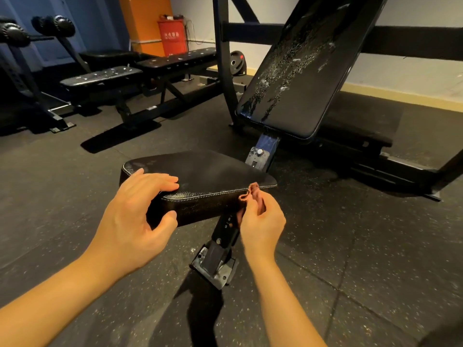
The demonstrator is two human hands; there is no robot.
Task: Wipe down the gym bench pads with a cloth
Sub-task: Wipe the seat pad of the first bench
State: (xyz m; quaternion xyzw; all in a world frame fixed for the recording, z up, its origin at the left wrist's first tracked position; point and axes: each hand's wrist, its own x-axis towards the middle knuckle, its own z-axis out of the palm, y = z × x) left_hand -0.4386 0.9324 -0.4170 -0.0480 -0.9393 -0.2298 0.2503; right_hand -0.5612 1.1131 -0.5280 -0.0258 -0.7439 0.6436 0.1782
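Hands (130, 214) at seat pad (208, 171), cloth (251, 194) rightward.

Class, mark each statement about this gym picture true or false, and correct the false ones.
1. The backrest is speckled with droplets. True.
2. The left hand rests on the backrest. False: it rests on the seat.
3. The right hand pinches the cloth. True.
4. The cloth lies draped over the backrest. False: it is held at the seat's front edge.
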